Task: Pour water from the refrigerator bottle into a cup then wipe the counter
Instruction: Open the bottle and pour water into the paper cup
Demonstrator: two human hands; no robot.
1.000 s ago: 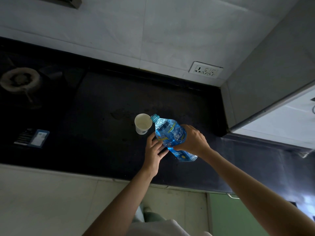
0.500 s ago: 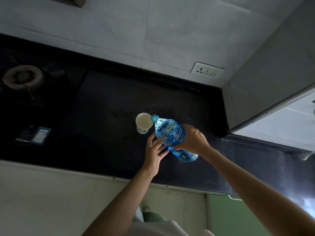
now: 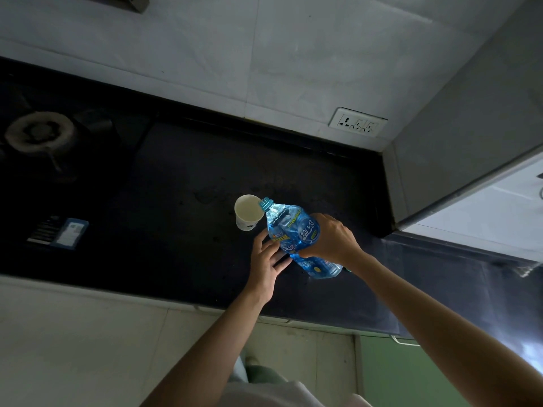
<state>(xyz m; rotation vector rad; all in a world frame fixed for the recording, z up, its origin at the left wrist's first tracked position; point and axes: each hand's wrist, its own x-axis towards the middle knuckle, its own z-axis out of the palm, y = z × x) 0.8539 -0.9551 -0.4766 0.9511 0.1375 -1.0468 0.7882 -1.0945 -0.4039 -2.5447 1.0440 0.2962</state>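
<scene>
A blue plastic water bottle [image 3: 293, 230] with its cap off is tilted over, its open mouth at the rim of a white paper cup [image 3: 248, 214] standing on the black counter [image 3: 176, 245]. My right hand [image 3: 330, 239] grips the bottle around its middle from the right. My left hand [image 3: 267, 259] lies flat with fingers spread, its fingertips touching the bottle's underside from the left. The cup's inside looks pale; I cannot make out a water level.
A gas burner [image 3: 39, 133] sits at the far left of the counter, with a small blue-and-white packet [image 3: 69, 233] nearer the front edge. A wall socket [image 3: 357, 122] is above the counter. A grey cabinet side [image 3: 470, 127] closes the right.
The bottle's mouth has stayed at the cup rim with barely any shift. Both hands hold the same positions; the view has drifted slightly.
</scene>
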